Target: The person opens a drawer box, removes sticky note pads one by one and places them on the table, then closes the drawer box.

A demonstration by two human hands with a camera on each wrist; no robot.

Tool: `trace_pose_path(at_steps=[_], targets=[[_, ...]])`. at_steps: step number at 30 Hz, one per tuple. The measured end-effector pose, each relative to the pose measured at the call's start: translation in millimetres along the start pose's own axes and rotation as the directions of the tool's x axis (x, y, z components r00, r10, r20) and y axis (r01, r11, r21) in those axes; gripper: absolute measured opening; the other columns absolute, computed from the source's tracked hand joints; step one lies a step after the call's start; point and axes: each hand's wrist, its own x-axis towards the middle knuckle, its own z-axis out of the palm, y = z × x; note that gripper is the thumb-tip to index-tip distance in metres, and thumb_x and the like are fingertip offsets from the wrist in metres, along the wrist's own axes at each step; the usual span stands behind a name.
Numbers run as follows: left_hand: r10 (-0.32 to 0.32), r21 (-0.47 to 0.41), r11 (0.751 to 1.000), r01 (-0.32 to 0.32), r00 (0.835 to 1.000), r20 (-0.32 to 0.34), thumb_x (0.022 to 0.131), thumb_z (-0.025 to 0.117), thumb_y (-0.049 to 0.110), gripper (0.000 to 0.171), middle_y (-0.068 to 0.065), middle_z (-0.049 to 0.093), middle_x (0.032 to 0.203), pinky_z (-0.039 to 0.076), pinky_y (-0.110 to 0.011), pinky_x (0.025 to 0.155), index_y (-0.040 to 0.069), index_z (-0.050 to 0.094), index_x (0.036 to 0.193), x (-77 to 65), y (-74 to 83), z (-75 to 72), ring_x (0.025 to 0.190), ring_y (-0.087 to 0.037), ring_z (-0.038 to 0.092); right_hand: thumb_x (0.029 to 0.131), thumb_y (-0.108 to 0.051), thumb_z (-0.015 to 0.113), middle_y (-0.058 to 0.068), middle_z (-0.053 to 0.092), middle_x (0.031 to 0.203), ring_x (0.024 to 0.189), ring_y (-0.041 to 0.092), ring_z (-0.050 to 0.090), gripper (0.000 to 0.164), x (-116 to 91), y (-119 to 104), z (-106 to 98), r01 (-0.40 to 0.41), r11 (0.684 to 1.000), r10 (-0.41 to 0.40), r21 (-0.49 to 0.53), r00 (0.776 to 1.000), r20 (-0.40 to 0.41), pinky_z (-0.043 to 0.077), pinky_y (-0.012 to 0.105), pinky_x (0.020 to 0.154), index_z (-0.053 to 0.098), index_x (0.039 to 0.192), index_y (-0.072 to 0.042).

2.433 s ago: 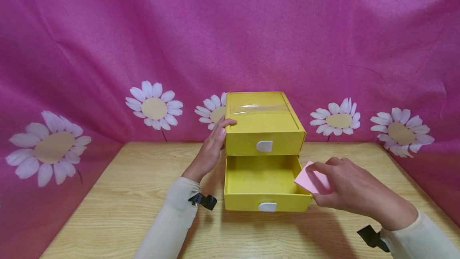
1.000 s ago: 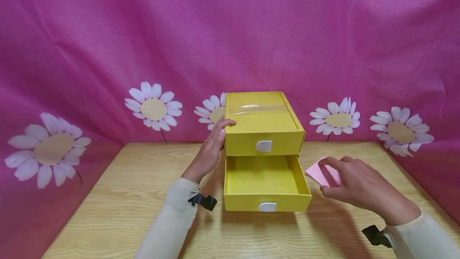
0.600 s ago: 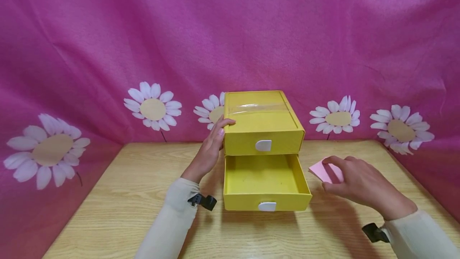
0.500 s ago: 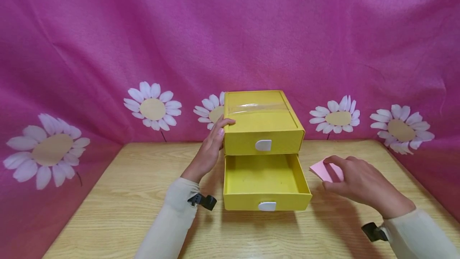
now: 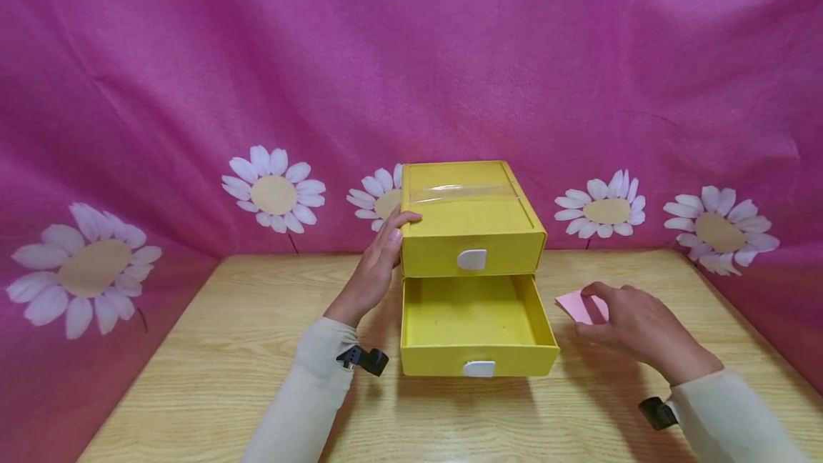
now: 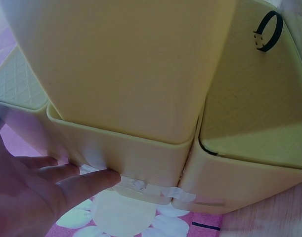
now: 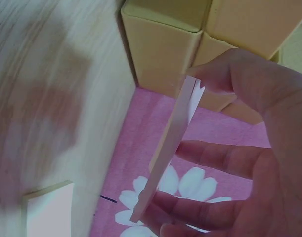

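Container: yellow box point(image 5: 476, 220), two drawers, one above the other, set on a wood-grain tabletop point(image 5: 257, 349). Upper drawer point(image 5: 508, 256) pushed in, front flush, with an upper white tab point(image 5: 472, 259). Clear tape point(image 5: 459, 193) runs across the top panel. Lower drawer point(image 5: 444, 361) pulled well out towards the person; bare yellow floor and inner walls visible. Lower white tab point(image 5: 479, 369) on its front.

Left hand point(image 5: 373, 270): at the box's left side, one fingertip over the top edge, fingers extended and resting on the wall rather than wrapped around anything.

Right hand point(image 5: 643, 327): thumb and fingers clamped on a pink pad point(image 5: 572, 306). Pad is outside the container, just beyond the lower drawer's right wall, apart from it, held tilted above the tabletop. Right wrist view gives the pad nearly edge-on. Same view, lower left: a pale flat-topped block point(image 7: 49, 212) on the tabletop, cut by the frame edge.

Left wrist view: black loop point(image 6: 278, 32) against a textured yellow face; which part of the box, cannot tell
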Motion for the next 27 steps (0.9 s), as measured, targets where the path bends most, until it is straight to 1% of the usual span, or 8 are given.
trace_pose_path(at_steps=[5, 9, 12, 17, 21, 23, 27], targets=[[-0.001, 0.004, 1.000, 0.001, 1.000, 0.001, 0.103, 0.024, 0.051, 0.043, 0.007, 0.006, 0.160, 0.036, -0.059, 0.102, 0.036, 0.039, 0.140, 0.0, 0.5, 0.4, 0.142, -0.026, 0.022, 0.077, -0.042, 0.077, 0.002, 0.049, 0.070, 0.067, 0.022, 0.046, 0.061, 3.6, 5.6, 5.1, -0.006, 1.000, 0.006, 0.013, 1.000, 0.018, 0.040, 0.035, 0.058, 0.059, 0.116, 0.000], [-0.014, 0.007, 1.000, 0.014, 1.000, -0.001, 0.103, 0.024, 0.052, 0.043, 0.006, 0.006, 0.161, 0.034, -0.064, 0.100, 0.037, 0.039, 0.139, -0.1, 0.8, 0.3, 0.143, -0.027, 0.020, 0.077, -0.040, 0.077, 0.001, 0.049, 0.068, 0.066, 0.021, 0.046, 0.048, 6.0, 9.8, 10.1, -0.011, 1.000, 0.010, 0.024, 0.999, 0.031, 0.037, 0.035, 0.057, 0.059, 0.104, -0.004], [-0.020, 0.010, 1.000, 0.020, 1.000, -0.003, 0.102, 0.023, 0.052, 0.043, 0.003, 0.006, 0.161, 0.033, -0.065, 0.100, 0.037, 0.039, 0.139, -0.8, 0.5, -0.1, 0.143, -0.027, 0.018, 0.078, -0.039, 0.078, 0.001, 0.050, 0.069, 0.068, 0.021, 0.047, 0.044, 8.6, 12.6, 14.8, -0.031, 0.999, 0.029, 0.036, 0.998, 0.061, 0.037, 0.035, 0.058, 0.058, 0.100, -0.006], [-0.019, 0.016, 1.000, 0.019, 1.000, -0.005, 0.103, 0.023, 0.051, 0.043, 0.002, 0.006, 0.161, 0.034, -0.064, 0.101, 0.037, 0.039, 0.139, -1.0, 0.3, -0.6, 0.143, -0.027, 0.019, 0.078, -0.039, 0.077, 0.003, 0.051, 0.071, 0.069, 0.022, 0.048, 0.045, 11.7, 15.4, 21.1, -0.075, 0.996, 0.070, 0.053, 0.993, 0.092, 0.039, 0.035, 0.059, 0.059, 0.103, -0.005], [-0.015, 0.011, 1.000, 0.015, 1.000, -0.004, 0.103, 0.023, 0.051, 0.043, 0.004, 0.006, 0.161, 0.034, -0.062, 0.101, 0.036, 0.039, 0.139, -1.0, 0.7, -0.4, 0.142, -0.027, 0.021, 0.079, -0.035, 0.073, 0.003, 0.048, 0.068, 0.065, 0.022, 0.046, 0.036, 11.3, 17.0, 27.4, -0.067, 0.995, 0.062, 0.070, 0.996, 0.070, 0.037, 0.033, 0.056, 0.058, 0.098, -0.008], [-0.015, 0.009, 1.000, 0.015, 1.000, -0.004, 0.103, 0.023, 0.051, 0.043, 0.005, 0.006, 0.161, 0.034, -0.062, 0.101, 0.036, 0.039, 0.140, -0.8, 0.8, -0.2, 0.142, -0.027, 0.022, 0.080, -0.035, 0.072, 0.004, 0.046, 0.065, 0.063, 0.021, 0.045, 0.033, 11.1, 17.3, 30.2, -0.076, 0.994, 0.070, 0.082, 0.995, 0.069, 0.035, 0.033, 0.054, 0.058, 0.096, -0.009], [-0.021, 0.011, 1.000, 0.021, 1.000, -0.002, 0.102, 0.023, 0.052, 0.043, 0.007, 0.007, 0.160, 0.036, -0.060, 0.101, 0.036, 0.040, 0.139, -0.6, 1.2, 0.1, 0.142, -0.026, 0.022, 0.079, -0.038, 0.072, 0.005, 0.047, 0.067, 0.066, 0.022, 0.047, 0.040, 11.5, 17.5, 34.5, -0.117, 0.989, 0.109, 0.086, 0.989, 0.097, 0.036, 0.033, 0.055, 0.058, 0.101, -0.007]])
